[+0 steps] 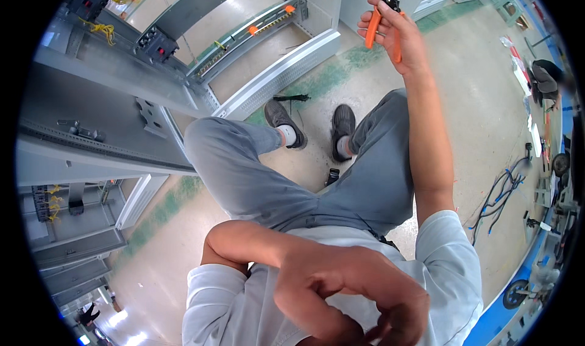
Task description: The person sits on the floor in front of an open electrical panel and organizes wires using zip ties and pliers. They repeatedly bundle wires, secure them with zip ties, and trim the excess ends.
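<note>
Up at the right, my right hand (pixel 396 38) is closed round orange-handled wire strippers (pixel 373 28). Their black jaws point away from me and stand a little apart, over the floor next to the open cabinet. My left hand (pixel 353 285) is raised close in front of my chest, with its fingers curled inward. The fingertips come together near the lower edge of the view, and anything between them is hidden.
On my left stand grey metal cabinets (pixel 277 71) holding black breakers (pixel 157 45) and yellow wires (pixel 100 32). A bundle of black cable ties (pixel 291 97) lies by my shoe. Black cables with blue ends (pixel 501 193) lie on the floor at right.
</note>
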### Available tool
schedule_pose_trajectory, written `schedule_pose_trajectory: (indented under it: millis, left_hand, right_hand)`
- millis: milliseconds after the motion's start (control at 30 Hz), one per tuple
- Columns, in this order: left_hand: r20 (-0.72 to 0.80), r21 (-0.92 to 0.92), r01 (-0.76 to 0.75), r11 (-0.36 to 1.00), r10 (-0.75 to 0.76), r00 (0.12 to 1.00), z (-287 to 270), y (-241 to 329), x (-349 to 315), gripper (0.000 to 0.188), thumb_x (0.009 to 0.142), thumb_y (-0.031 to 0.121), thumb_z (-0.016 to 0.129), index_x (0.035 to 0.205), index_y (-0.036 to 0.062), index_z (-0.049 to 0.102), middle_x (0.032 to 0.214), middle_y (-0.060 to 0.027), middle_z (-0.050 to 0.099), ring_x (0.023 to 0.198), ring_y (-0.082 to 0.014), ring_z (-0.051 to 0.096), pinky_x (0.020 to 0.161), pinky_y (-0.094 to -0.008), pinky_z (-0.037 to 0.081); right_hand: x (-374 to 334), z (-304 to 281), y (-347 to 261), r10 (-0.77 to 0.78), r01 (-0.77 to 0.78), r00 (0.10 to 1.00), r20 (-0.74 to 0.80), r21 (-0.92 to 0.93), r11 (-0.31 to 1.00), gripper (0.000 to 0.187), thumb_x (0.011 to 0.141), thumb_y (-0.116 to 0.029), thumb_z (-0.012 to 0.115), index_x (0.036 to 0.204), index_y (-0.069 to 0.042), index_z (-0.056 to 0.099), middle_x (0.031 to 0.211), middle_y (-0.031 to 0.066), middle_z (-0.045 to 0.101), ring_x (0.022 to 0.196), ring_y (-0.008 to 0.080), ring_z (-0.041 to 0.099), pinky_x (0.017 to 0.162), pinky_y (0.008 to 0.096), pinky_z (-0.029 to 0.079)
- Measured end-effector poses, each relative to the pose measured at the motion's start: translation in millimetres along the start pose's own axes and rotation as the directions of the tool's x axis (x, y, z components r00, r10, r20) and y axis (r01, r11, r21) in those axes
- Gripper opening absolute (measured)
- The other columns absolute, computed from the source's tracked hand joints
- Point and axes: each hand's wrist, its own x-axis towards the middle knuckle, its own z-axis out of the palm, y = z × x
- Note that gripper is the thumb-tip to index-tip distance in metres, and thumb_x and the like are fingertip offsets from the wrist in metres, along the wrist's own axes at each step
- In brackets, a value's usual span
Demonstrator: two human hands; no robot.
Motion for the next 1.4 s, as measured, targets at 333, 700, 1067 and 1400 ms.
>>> schedule_pose_trajectory:
  millis: [333,700,1067,1400]
  left_hand:
    - [0.016,0.224,0.345,0.911,-0.357,0.934,-72,63,-21,0.021,0.087,0.012,0.060,0.101,-0.0023,0.065,0.095,-0.0140,0.066,0.087,-0.0347,0.065,0.077,-0.0409,0.053]
    - [-0.742,-0.068,0.872,-0.485,0.608,0.281,-474,207,-289,0.035,0.085,0.015,0.068,0.118,0.0040,0.064,0.123,-0.0181,0.066,0.112,-0.0390,0.063,0.092,-0.0489,0.054]
    - [-0.849,-0.101,0.535,-0.838,0.354,0.393,-558,264,-342,0.034,0.084,0.006,0.062,0.118,0.0040,0.061,0.128,-0.0177,0.061,0.123,-0.0364,0.057,0.099,-0.0483,0.051]
    - [-0.902,0.175,0.887,-0.428,0.291,0.318,-505,227,-341,0.028,0.091,0.014,0.060,0.115,0.0005,0.063,0.116,-0.0280,0.067,0.114,-0.0434,0.064,0.095,-0.0525,0.050]
  right_hand:
    - [-27,-14,6,-0.013,0.013,1.000,0.002,0.020,1.000,0.053,0.103,-0.037,0.056,0.135,0.005,0.053,0.108,0.0157,0.069,0.103,0.0266,0.069,0.096,0.0432,0.054]
    - [-92,0,-9,0.001,-0.005,1.000,0.029,0.146,0.989,0.065,0.100,-0.043,0.055,0.149,-0.006,0.035,0.123,0.0162,0.048,0.111,0.0296,0.048,0.100,0.0532,0.037]
    - [-160,36,0,-0.027,0.019,0.876,-0.481,-0.021,1.000,0.064,0.091,-0.040,0.074,0.133,-0.012,0.035,0.104,0.0099,0.042,0.088,0.0227,0.044,0.081,0.0481,0.038]
    - [-229,115,21,-0.039,0.003,0.868,-0.494,-0.075,0.997,0.055,0.098,-0.037,0.064,0.136,-0.007,0.038,0.100,0.0132,0.052,0.086,0.0274,0.054,0.081,0.0486,0.049]
